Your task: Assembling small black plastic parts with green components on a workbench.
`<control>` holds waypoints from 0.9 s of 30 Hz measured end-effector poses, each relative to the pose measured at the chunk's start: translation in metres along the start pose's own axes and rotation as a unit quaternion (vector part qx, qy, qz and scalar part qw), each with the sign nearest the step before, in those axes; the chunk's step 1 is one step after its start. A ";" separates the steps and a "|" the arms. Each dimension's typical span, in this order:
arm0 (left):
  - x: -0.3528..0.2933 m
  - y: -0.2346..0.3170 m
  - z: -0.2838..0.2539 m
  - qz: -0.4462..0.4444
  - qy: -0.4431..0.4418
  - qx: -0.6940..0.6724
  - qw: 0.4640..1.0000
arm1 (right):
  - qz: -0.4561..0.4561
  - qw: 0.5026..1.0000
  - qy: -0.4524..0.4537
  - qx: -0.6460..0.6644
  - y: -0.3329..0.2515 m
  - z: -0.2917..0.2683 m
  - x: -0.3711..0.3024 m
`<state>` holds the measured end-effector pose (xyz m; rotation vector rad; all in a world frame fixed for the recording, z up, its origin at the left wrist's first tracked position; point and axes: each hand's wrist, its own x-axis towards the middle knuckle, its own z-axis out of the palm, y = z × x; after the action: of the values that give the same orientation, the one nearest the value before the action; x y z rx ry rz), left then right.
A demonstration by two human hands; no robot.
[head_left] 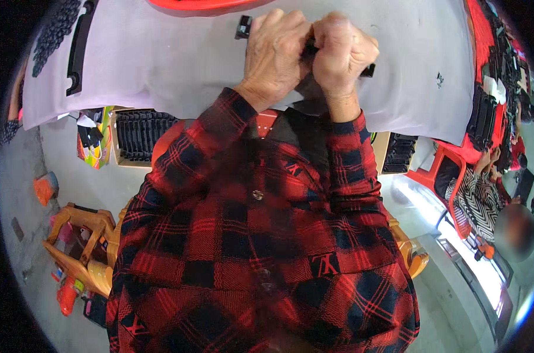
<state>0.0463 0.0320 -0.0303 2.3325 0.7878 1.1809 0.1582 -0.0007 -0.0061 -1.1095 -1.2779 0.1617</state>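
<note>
My left hand [277,54] and my right hand [343,54] are raised side by side over the pale-covered table [184,65], both closed. They grip a long black plastic piece [243,27]. One end of it sticks out past my left hand, and a bit of black shows beside my right wrist. Its middle is mostly hidden by my fingers. A similar long black plastic strip [80,50] lies at the table's left side, next to a heap of small black parts [54,36].
A red basin [202,5] stands at the far edge of view. Boxes of black strips [143,136] sit below the table's near edge, left and right. Small dark bits [440,80] lie on the right. A red chair [437,176] and other people are at the right.
</note>
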 end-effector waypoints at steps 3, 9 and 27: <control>0.001 0.003 -0.002 -0.023 -0.037 0.023 0.999 | 0.041 0.999 -0.018 -0.018 -0.008 -0.003 0.002; 0.003 0.005 0.000 0.004 0.019 0.011 1.000 | 0.112 0.993 -0.014 -0.036 -0.005 -0.005 0.002; -0.006 0.004 -0.007 -0.008 -0.027 0.010 1.000 | 0.288 0.942 -0.104 -0.141 -0.026 -0.112 0.035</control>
<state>0.0387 0.0258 -0.0275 2.3595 0.8014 1.1047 0.2500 -0.0548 0.0497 -1.7375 -1.1480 0.5584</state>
